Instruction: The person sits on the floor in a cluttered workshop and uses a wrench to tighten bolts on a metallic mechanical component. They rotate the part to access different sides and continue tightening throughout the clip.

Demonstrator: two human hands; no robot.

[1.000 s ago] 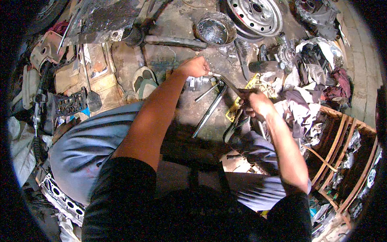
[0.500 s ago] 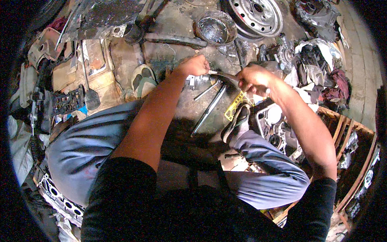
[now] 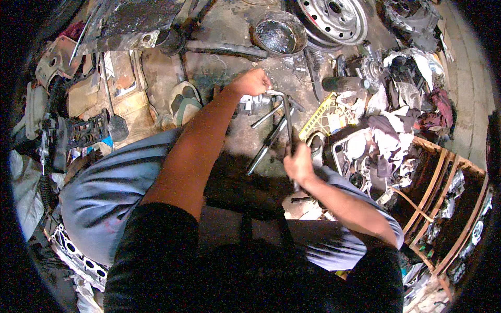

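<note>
A long L-shaped wrench (image 3: 288, 117) runs from a silver metal part (image 3: 248, 106) on the floor back toward my right knee. My right hand (image 3: 299, 163) is closed round its long handle. At the short bent end, my left hand (image 3: 251, 82) is curled closed on or right against the wrench head; its fingertips are partly hidden. Below the wrench, a long metal bar (image 3: 267, 146) and a shorter rod (image 3: 266, 115) lie on the floor.
A yellow plastic frame (image 3: 318, 116) and a metal housing (image 3: 339, 151) lie to the right, by my shoe. Farther off stand a round pan of dark liquid (image 3: 282, 35) and a steel wheel (image 3: 342, 21). A wooden crate (image 3: 443, 156) of parts is at right, cardboard (image 3: 133, 112) at left.
My right hand has swung the wrench handle toward my body, from the far right to near my right knee. My left hand stays in about the same place.
</note>
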